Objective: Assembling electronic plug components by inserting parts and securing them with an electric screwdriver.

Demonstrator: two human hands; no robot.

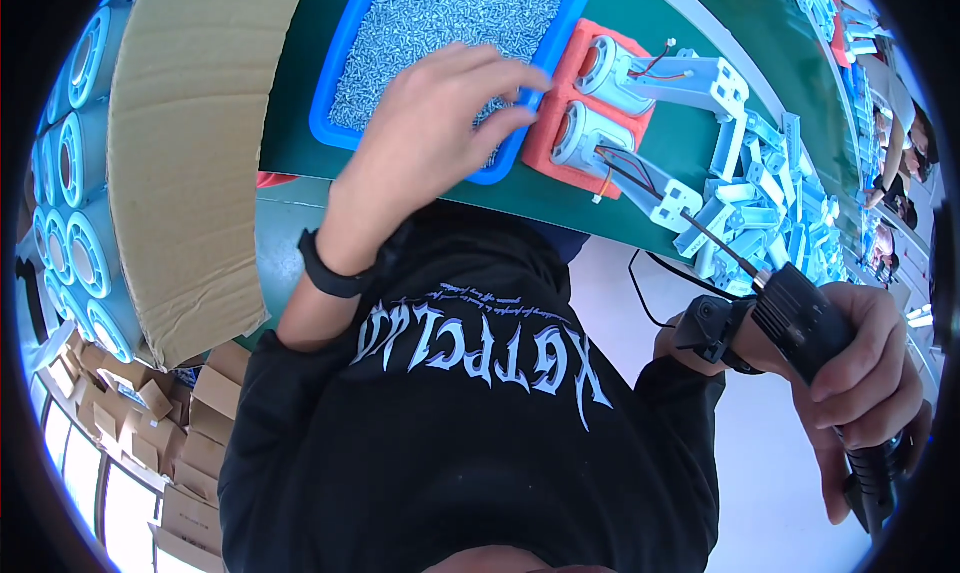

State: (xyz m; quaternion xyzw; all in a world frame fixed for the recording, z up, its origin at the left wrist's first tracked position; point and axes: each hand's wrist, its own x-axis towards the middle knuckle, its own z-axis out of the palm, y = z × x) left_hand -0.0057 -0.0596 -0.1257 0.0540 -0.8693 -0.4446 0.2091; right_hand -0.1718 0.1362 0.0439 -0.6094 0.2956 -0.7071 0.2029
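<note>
My left hand (440, 123) is over the right part of a blue tray (325, 103) full of small silver screws (440, 23). Its thumb and forefinger are apart, and no screw shows between them. My right hand (870, 373) is wrapped round a black electric screwdriver (805, 318). The long bit reaches the end of a pale bracket (675, 203) fixed to a round white housing (592, 138); whether it sits in a screw is too small to tell. Beside it, a second housing (615, 78) with a bracket and thin wires lies in the same red foam holder (540, 138).
Loose pale blue brackets (765, 213) are heaped on the green table (300, 103) to the right. Stacked round blue parts (85, 253) stand behind a cardboard sheet (200, 153) at left. Cardboard boxes (190, 463) lie below. Other people are at far right.
</note>
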